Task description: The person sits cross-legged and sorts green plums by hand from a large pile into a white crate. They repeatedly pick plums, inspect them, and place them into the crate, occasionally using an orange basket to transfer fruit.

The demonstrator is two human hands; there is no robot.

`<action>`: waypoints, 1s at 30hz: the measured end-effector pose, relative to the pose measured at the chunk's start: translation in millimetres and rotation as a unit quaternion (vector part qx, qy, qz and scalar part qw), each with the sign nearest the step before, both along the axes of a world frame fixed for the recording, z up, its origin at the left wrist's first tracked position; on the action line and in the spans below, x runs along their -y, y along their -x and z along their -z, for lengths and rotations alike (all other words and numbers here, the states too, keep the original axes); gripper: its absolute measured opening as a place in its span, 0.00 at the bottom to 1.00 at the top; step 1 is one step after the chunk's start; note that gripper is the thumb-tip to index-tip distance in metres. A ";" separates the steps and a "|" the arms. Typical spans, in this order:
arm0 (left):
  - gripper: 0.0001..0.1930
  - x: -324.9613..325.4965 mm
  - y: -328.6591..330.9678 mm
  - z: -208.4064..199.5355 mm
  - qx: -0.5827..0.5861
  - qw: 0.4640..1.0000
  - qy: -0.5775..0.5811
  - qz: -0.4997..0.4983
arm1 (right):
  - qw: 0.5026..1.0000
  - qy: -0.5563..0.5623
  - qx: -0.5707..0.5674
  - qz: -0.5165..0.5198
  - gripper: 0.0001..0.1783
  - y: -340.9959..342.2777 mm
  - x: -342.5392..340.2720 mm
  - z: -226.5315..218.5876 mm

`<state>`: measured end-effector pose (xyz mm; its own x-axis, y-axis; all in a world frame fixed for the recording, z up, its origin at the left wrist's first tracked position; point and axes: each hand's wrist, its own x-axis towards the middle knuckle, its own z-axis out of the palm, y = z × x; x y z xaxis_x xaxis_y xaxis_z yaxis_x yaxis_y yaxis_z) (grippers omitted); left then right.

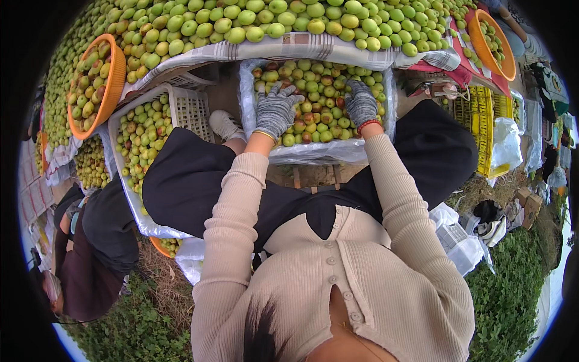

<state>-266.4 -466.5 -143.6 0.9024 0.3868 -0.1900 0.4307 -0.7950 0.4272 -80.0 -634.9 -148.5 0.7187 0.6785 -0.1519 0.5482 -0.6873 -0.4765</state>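
Between my knees stands a crate lined with clear plastic (319, 155), filled with small round green fruits (325, 111), some blushed reddish brown; they look like jujubes. Both my hands wear grey knit gloves. My left hand (276, 110) lies over the left part of the crate, its fingers spread across the fruits. On the right side, my right hand (362, 104) rests on the fruits near the crate's wall, fingers stretched out. I see nothing held in either hand, though the fingertips are partly lost among the fruits.
A cloth-edged table (289, 47) heaped with the same fruits lies beyond the crate. Orange baskets (116, 78) stand at its left and right. A white crate of fruit (181, 111) is at my left, yellow crates (476, 130) at my right. Another person (102, 247) sits at far left.
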 end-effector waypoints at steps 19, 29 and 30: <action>0.30 -31.9 40.7 -128.8 0.173 0.802 0.553 -0.148 | 0.839 -0.129 -0.525 -0.055 0.28 8.1 -56.0 -57.4; 0.08 -121.9 136.2 -183.2 0.101 0.968 -0.061 -0.221 | 0.914 -0.083 -0.398 0.002 0.17 20.9 -38.8 -74.1; 0.09 -144.9 165.2 -193.6 0.019 0.953 -0.042 -0.301 | 0.892 -0.105 -0.440 0.026 0.16 17.1 -34.6 -72.1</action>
<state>-431.7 -321.5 50.0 0.5183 0.8483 -0.1080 0.8047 -0.4411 0.3973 -97.1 -600.2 -76.5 0.4161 0.7271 -0.5461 -0.1316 -0.5461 -0.8273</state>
